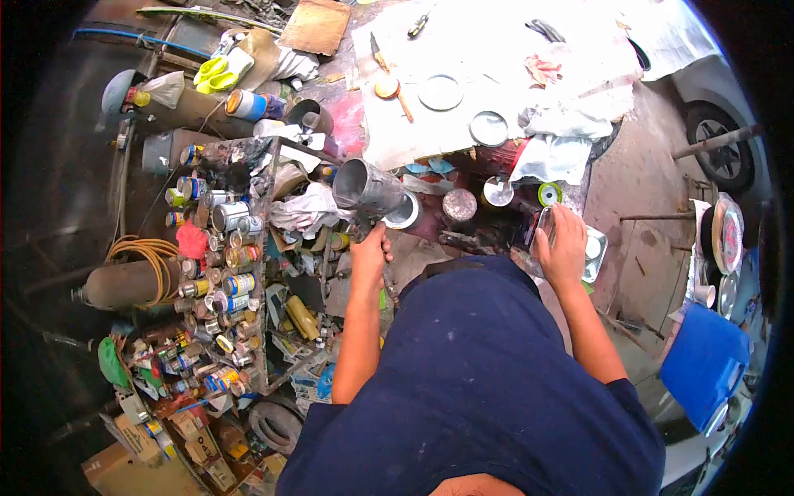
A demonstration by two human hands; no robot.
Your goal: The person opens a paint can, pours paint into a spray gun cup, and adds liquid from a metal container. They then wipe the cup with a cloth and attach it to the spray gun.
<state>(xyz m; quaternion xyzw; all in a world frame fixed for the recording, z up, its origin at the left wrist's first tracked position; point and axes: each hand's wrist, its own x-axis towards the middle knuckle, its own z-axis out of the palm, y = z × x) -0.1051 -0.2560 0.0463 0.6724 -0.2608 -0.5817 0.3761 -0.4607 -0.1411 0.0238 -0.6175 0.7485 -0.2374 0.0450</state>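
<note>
My left hand (370,248) is closed around the lower end of a deep grey metal cup (351,183), whose open mouth tilts up and to the left. Just beside that cup, a white-rimmed round container (404,212) stands at the bench edge. On the other side of my body, my right hand (566,240) is curled over a shiny metal tin (596,258) with a white round cap. Part of the tin is hidden under the fingers. Between my hands are a can with a speckled top (459,205) and a can of white paint (498,192). A green-rimmed can (549,193) is right above my right fingertips.
Ahead, a paper-covered bench (463,66) bears round lids (489,129), a knife (379,51) and a screwdriver (420,25). Crumpled plastic (556,157) hangs over its near edge. Crowded paint cans (240,285) fill the left. A blue panel (703,364) and a car wheel (718,145) are at right.
</note>
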